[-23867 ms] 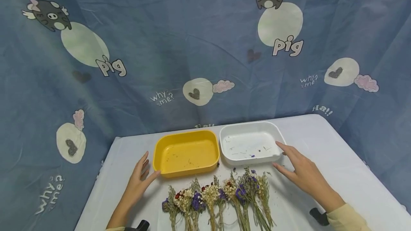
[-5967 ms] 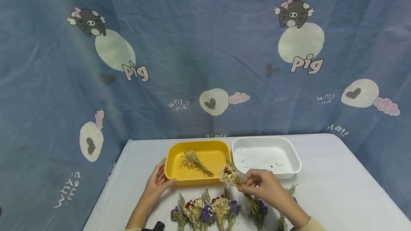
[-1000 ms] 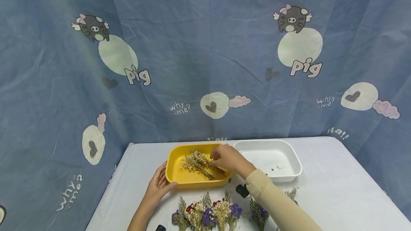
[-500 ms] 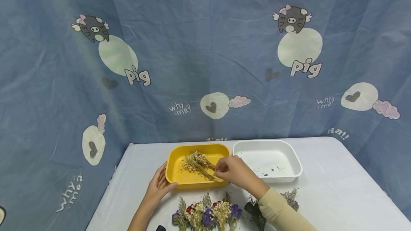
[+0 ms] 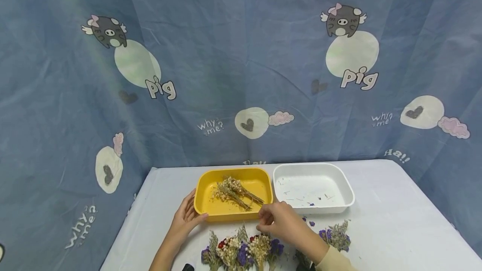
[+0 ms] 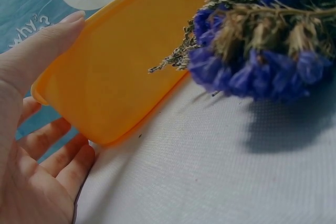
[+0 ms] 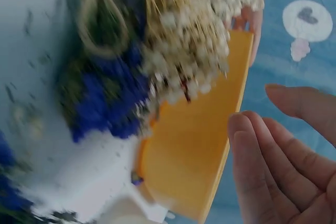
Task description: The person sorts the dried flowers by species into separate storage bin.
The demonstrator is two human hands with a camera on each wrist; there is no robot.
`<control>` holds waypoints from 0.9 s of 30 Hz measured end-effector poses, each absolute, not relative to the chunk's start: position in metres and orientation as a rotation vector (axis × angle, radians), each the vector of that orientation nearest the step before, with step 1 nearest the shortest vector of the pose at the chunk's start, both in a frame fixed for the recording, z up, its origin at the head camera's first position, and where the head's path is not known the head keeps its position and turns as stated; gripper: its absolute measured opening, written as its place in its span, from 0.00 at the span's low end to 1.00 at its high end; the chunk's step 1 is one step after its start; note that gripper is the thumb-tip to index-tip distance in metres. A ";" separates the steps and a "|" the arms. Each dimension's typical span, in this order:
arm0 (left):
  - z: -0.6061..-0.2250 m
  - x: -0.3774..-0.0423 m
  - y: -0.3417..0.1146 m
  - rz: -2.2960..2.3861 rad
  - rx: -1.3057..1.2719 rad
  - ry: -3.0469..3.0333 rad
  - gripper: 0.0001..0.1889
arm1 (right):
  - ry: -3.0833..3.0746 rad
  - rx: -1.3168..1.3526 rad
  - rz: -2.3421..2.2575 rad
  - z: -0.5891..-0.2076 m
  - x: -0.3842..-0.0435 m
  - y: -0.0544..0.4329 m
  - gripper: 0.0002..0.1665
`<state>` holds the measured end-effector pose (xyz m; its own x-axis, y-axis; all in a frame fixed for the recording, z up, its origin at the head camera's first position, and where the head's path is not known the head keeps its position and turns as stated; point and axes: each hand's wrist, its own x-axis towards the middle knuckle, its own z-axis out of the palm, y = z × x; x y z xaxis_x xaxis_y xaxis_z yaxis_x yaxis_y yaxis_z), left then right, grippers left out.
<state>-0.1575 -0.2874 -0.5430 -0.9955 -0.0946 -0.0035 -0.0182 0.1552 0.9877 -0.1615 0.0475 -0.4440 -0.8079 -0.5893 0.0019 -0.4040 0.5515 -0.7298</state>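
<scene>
Where the left grip (image 5: 185, 216) clasps the lower-left corner of the yellow tray (image 5: 237, 217), two dried bunches (image 5: 226, 190) lie inside, just below frame centre. The right grip (image 5: 280, 221) is released, empty, near the flower row (image 5: 260, 249) along the bottom. Judging by the several bunches left on the bench (image 5: 399, 225), work seems early; the white tray (image 5: 316, 210) carries only scraps (image 5: 311, 204).

Ylw tray (image 5: 233, 217) smooth plastic, semi-gloss; flwrs (image 5: 243, 254) dry, papery; tblcloth (image 6: 173, 166) matt weave.

Left hand (image 5: 185, 217) holds yellow tray (image 5: 234, 218); right hand (image 5: 282, 223) hovers, apparently above dried flowers (image 5: 229, 251).
</scene>
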 end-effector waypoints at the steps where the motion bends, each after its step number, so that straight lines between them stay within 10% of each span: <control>1: -0.542 -0.158 -0.287 -2.000 0.114 -2.341 0.48 | 2.538 -0.832 -1.113 -0.445 -0.159 0.048 0.11; 27: -0.543 -0.157 -0.288 -1.980 0.113 -2.338 0.49 | 2.608 -0.699 -0.869 -0.482 -0.105 0.053 0.21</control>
<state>-0.1567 -0.2876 -0.5430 -0.9944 -0.1049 0.0100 -0.0074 0.1645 0.9864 -0.1051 0.0533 -0.4825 -0.8354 -0.5344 -0.1286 -0.3505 0.6981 -0.6244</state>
